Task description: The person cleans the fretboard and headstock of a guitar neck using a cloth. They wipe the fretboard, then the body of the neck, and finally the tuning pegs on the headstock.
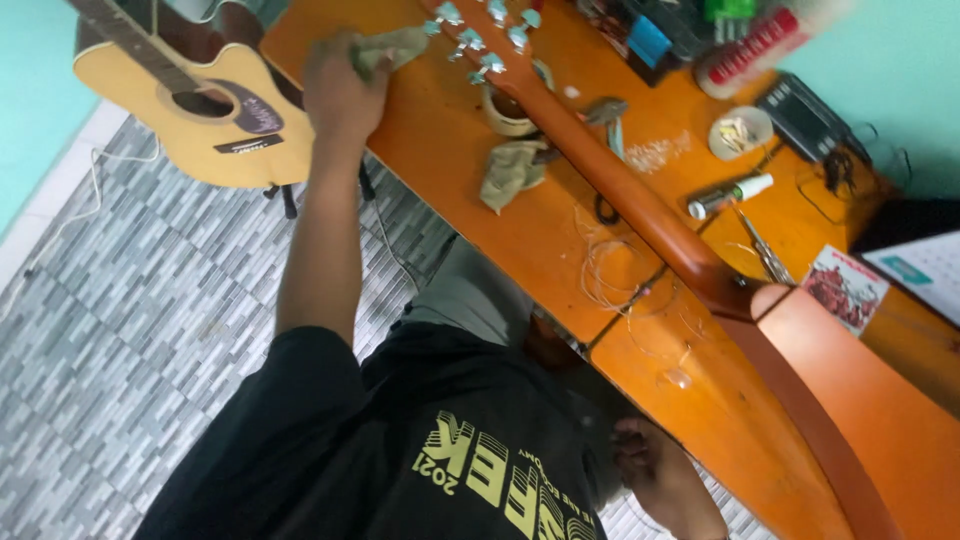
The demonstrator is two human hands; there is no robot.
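Observation:
An orange-brown guitar lies back up on the orange table [440, 150], its neck [640, 205] running diagonally to the headstock with silver tuners [482, 40] at the top. My left hand [340, 85] is stretched out beside the headstock, closed on a crumpled greenish cloth [392, 46]. My right hand [650, 470] rests with curled fingers by the lower edge of the guitar body [840, 400]; whether it grips anything is unclear. A roll of tape [505, 112] sits under the neck.
A second rag [512, 172], loose coiled strings [610, 270], cutters [765, 250], a small tube [730, 195], a round dish [740, 130] and a black device [805, 115] lie on the table. A pale acoustic guitar [200, 110] stands on the grey tiled floor [130, 330].

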